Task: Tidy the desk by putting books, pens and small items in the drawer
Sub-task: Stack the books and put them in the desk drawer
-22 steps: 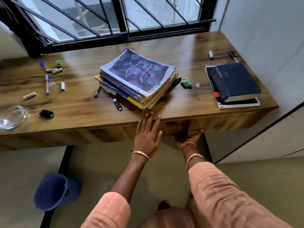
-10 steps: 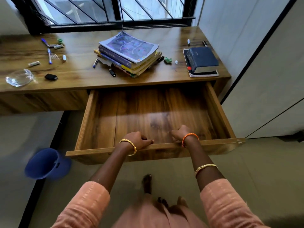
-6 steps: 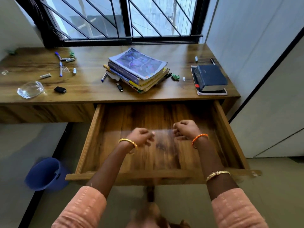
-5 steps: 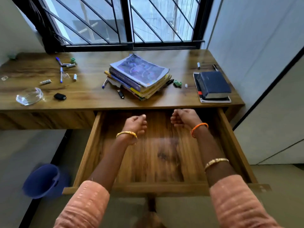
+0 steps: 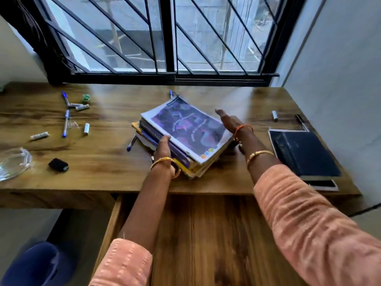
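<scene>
A stack of books (image 5: 185, 129) with a purple cover on top lies in the middle of the wooden desk (image 5: 99, 174). My left hand (image 5: 164, 149) grips its near-left edge, thumb on top. My right hand (image 5: 228, 120) lies flat against the stack's right side, fingers stretched out. Below the desk the drawer (image 5: 206, 234) stands pulled out, and its visible part holds nothing. A dark blue book (image 5: 305, 153) lies on a thin one at the right. Blue pens (image 5: 66, 124) and small white tubes (image 5: 86, 128) are scattered at the left. Another blue pen (image 5: 131, 142) pokes out beside the stack.
A glass bowl (image 5: 14, 163) and a small black item (image 5: 58, 165) sit near the desk's left front. A white cap (image 5: 274, 116) and a black pen (image 5: 301, 122) lie at the back right. A blue bin (image 5: 37, 265) stands on the floor at the left. A barred window runs behind the desk.
Both hands pulled the drawer out, let go of its front, and rose over it to the desk. They now sit on either side of the book stack.
</scene>
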